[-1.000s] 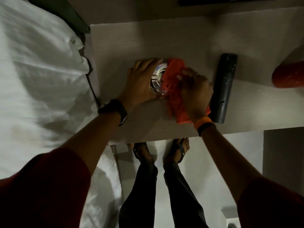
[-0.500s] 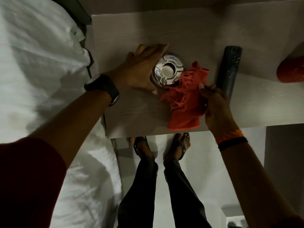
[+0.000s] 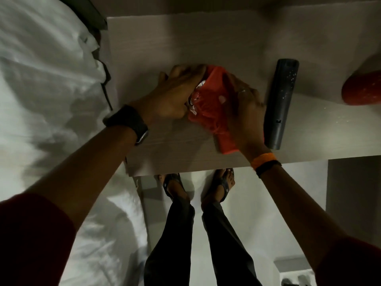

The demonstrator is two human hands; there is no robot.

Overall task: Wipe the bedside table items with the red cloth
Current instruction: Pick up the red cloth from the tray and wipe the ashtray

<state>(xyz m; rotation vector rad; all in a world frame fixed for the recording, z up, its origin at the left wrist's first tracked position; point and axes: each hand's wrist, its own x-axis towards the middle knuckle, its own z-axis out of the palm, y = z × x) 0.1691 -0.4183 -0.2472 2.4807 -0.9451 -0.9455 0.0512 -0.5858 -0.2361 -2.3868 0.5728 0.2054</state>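
A shiny round metal dish (image 3: 193, 100) sits in the middle of the pale bedside table (image 3: 185, 42), mostly hidden. My left hand (image 3: 175, 93) grips its left side. The red cloth (image 3: 214, 104) is draped over the dish, and my right hand (image 3: 245, 108) presses it down from the right, holding the cloth. Only small bright slivers of metal show between the two hands. The cloth's tail hangs toward the table's near edge.
A dark remote control (image 3: 280, 106) lies just right of my right hand. A red rounded object (image 3: 362, 89) sits at the far right edge. A bed with white sheets (image 3: 45, 89) borders the table's left. My feet (image 3: 198, 184) stand below the near edge.
Half a second ago the cloth lay pulled off to the right and the dish was uncovered. Now my right hand has brought the cloth back over the dish, and my left hand closed on its side.
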